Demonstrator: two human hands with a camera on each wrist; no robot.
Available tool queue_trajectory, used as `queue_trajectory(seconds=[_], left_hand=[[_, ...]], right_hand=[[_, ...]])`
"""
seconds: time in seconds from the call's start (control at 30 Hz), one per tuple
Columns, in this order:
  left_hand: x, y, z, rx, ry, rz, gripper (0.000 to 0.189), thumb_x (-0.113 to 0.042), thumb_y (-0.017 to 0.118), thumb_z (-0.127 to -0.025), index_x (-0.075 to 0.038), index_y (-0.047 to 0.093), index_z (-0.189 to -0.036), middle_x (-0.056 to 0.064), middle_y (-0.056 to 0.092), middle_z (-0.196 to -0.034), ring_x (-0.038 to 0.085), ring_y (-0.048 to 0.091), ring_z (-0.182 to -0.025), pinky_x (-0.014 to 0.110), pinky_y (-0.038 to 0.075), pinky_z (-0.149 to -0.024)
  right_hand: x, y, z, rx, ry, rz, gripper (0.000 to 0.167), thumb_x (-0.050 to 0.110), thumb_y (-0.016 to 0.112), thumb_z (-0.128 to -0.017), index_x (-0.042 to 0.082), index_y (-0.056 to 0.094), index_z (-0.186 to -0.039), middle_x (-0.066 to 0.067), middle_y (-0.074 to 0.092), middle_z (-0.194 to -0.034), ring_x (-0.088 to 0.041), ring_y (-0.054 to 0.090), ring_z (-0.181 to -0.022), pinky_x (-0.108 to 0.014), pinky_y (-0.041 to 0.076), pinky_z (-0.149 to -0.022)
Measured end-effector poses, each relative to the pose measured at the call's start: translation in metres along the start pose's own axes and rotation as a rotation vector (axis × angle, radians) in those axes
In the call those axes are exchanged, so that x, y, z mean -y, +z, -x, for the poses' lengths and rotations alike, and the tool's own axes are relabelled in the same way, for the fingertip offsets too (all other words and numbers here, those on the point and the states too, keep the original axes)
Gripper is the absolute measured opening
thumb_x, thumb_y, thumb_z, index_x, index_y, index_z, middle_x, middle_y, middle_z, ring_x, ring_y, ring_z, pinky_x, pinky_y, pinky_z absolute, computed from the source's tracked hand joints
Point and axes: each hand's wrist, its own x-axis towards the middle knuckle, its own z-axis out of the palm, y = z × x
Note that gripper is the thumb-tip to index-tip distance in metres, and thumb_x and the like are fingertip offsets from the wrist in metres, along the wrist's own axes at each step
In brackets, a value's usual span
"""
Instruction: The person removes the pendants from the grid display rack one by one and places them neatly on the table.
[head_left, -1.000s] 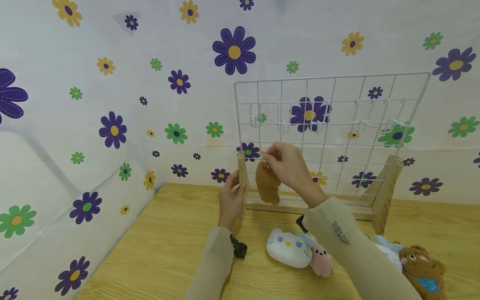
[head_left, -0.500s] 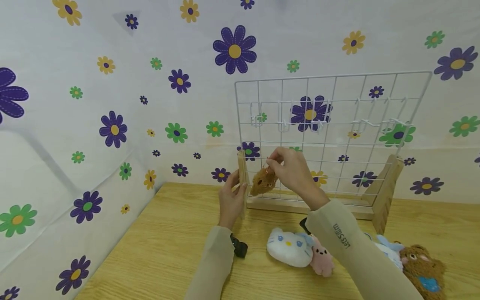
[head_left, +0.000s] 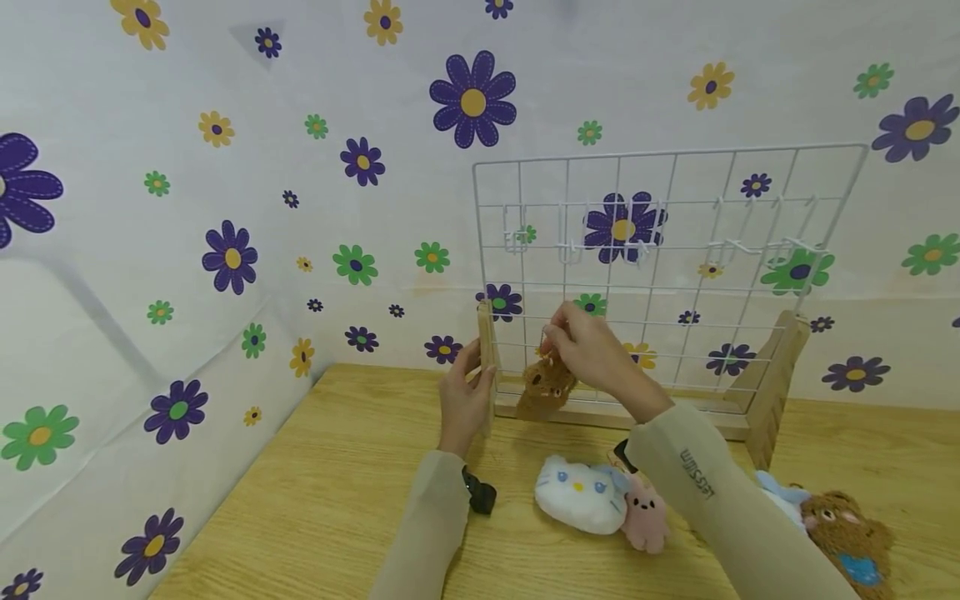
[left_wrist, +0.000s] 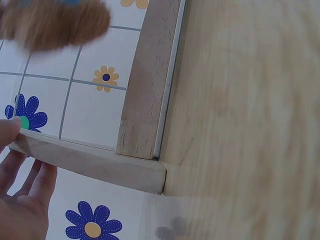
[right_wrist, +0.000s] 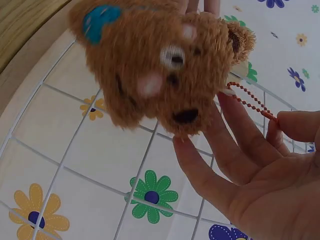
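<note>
My right hand (head_left: 597, 357) pinches the reddish ball chain (right_wrist: 252, 104) of a small brown plush bear keychain (head_left: 547, 388). In the right wrist view the bear (right_wrist: 150, 60) hangs tilted, its snout and blue belly patch visible, with my other fingers near its head. It dangles in front of the white wire grid rack (head_left: 637, 287), near the lower left part. My left hand (head_left: 463, 404) grips the rack's left wooden upright (head_left: 486, 337). The left wrist view shows the thumb on one side of this wooden bar (left_wrist: 90, 162) and the fingers on the other.
Several white hooks (head_left: 567, 250) hang along the grid. Below the rack, a white cat-face plush (head_left: 580, 498) lies beside a pink plush (head_left: 646, 517). Another brown bear (head_left: 843, 533) and a partly hidden blue-and-white plush (head_left: 783, 498) lie at the right of the wooden table (head_left: 300, 508).
My right hand has moved slightly down and to the right with the bear. The bear has swung and turned, so its face now shows. The left hand stays on the upright.
</note>
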Motion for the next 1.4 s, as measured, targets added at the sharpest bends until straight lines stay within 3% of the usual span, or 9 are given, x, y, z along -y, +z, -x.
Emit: queue_trajectory(seconds=[0.2, 0.27, 0.43, 0.67, 0.93, 1.23, 1.4], left_hand=[[-0.007, 0.000, 0.000, 0.000, -0.005, -0.002, 0.042, 0.010, 0.062, -0.096, 0.002, 0.058, -0.138, 0.024, 0.064, -0.129, 0.038, 0.063, -0.117, 0.043, 0.055, -0.095], [-0.002, 0.000, -0.001, 0.002, -0.009, -0.011, 0.043, 0.009, 0.063, -0.096, 0.001, 0.058, -0.138, 0.022, 0.064, -0.129, 0.036, 0.063, -0.116, 0.042, 0.055, -0.095], [-0.003, -0.003, -0.001, 0.015, -0.013, -0.056, 0.044, 0.007, 0.065, -0.096, -0.001, 0.058, -0.138, 0.020, 0.064, -0.132, 0.037, 0.064, -0.114, 0.045, 0.057, -0.091], [-0.003, -0.008, -0.001, 0.027, 0.020, -0.147, 0.041, 0.003, 0.067, -0.095, -0.002, 0.060, -0.136, 0.019, 0.064, -0.133, 0.037, 0.067, -0.105, 0.048, 0.061, -0.081], [-0.009, -0.010, -0.004, 0.061, 0.009, -0.278, 0.041, 0.001, 0.071, -0.094, -0.002, 0.060, -0.133, 0.022, 0.065, -0.129, 0.037, 0.072, -0.092, 0.046, 0.063, -0.070], [-0.012, -0.013, -0.006, 0.116, -0.005, -0.326, 0.041, -0.001, 0.072, -0.094, -0.003, 0.060, -0.133, 0.022, 0.065, -0.129, 0.035, 0.073, -0.088, 0.043, 0.063, -0.065], [-0.012, -0.014, -0.007, 0.107, -0.008, -0.320, 0.041, -0.001, 0.072, -0.093, -0.003, 0.061, -0.133, 0.022, 0.065, -0.129, 0.036, 0.073, -0.088, 0.042, 0.063, -0.065]], right_hand=[[-0.007, 0.001, 0.000, 0.057, 0.001, -0.054, 0.018, 0.006, 0.039, -0.110, -0.006, 0.050, -0.104, -0.017, 0.072, -0.091, -0.029, 0.070, -0.079, -0.039, 0.056, -0.064], [-0.009, 0.003, 0.001, 0.067, 0.003, -0.070, 0.019, 0.006, 0.038, -0.110, -0.007, 0.050, -0.104, -0.017, 0.072, -0.090, -0.029, 0.071, -0.080, -0.043, 0.058, -0.071], [-0.015, 0.005, 0.004, 0.085, 0.033, -0.116, 0.019, 0.005, 0.036, -0.110, -0.006, 0.049, -0.103, -0.017, 0.073, -0.090, -0.032, 0.071, -0.083, -0.052, 0.058, -0.082], [-0.018, 0.002, 0.005, 0.112, 0.113, -0.239, 0.020, 0.010, 0.033, -0.112, -0.004, 0.046, -0.106, -0.019, 0.073, -0.095, -0.034, 0.070, -0.088, -0.039, 0.058, -0.066], [-0.023, 0.004, 0.006, 0.155, 0.203, -0.371, 0.022, 0.013, 0.032, -0.112, -0.002, 0.047, -0.105, -0.019, 0.073, -0.096, -0.031, 0.068, -0.090, -0.043, 0.061, -0.069], [-0.025, 0.014, 0.006, 0.201, 0.264, -0.421, 0.024, 0.015, 0.033, -0.112, -0.005, 0.047, -0.110, -0.016, 0.073, -0.095, -0.026, 0.068, -0.087, -0.046, 0.061, -0.073], [-0.024, 0.024, 0.007, 0.242, 0.252, -0.430, 0.023, 0.012, 0.032, -0.112, -0.006, 0.045, -0.113, -0.017, 0.074, -0.094, -0.023, 0.067, -0.082, -0.036, 0.060, -0.064]])
